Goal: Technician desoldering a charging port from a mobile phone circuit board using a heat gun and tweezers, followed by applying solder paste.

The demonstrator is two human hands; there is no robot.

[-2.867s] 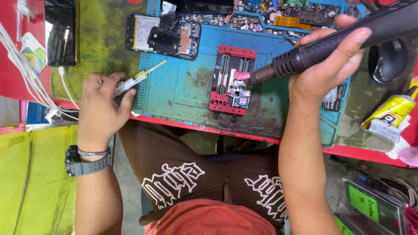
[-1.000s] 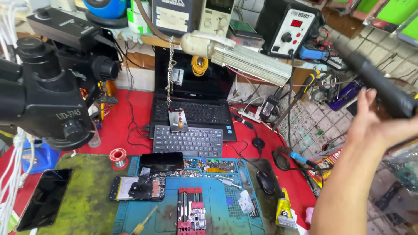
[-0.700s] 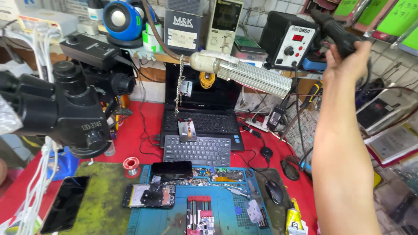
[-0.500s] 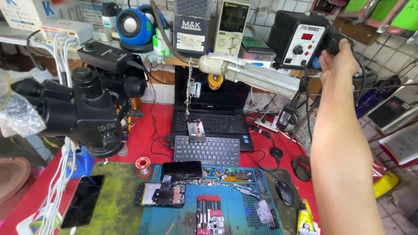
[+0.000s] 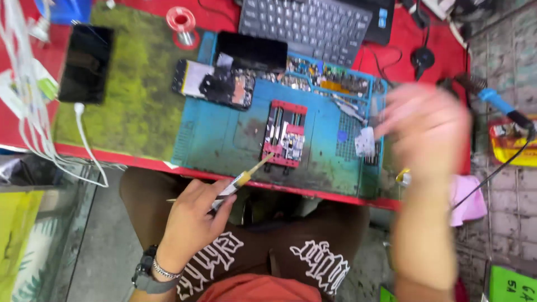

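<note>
The red tabletop (image 5: 391,56) carries the rest, and a worn, yellow-green mat (image 5: 140,106) covers its left part, with a teal rubber work mat (image 5: 224,140) lying just to the right of it. A dark keyboard (image 5: 305,25) sits along the far edge. On the teal mat stands a red clamp frame (image 5: 284,134) that grips a small circuit board. Beyond it, toward the left, lies an opened phone with its insides showing (image 5: 212,84), and a black phone, screen down (image 5: 251,51), rests just behind that. Another black phone (image 5: 85,62) lies on the green mat with a white cable plugged in.

The right hand (image 5: 428,131) hangs above the right end of the teal mat, blurred, fingers spread and apparently released, with nothing seen in it. The left hand (image 5: 193,215), at the near edge of the tabletop, is closed around a thin syringe-like tube with a yellowish tip (image 5: 246,176), whose tip points up at the lower corner of the clamp frame, close to touching it.

A blue-handled soldering iron (image 5: 498,103) lies at the far right. A red-rimmed solder spool (image 5: 183,22) stands near the back.
</note>
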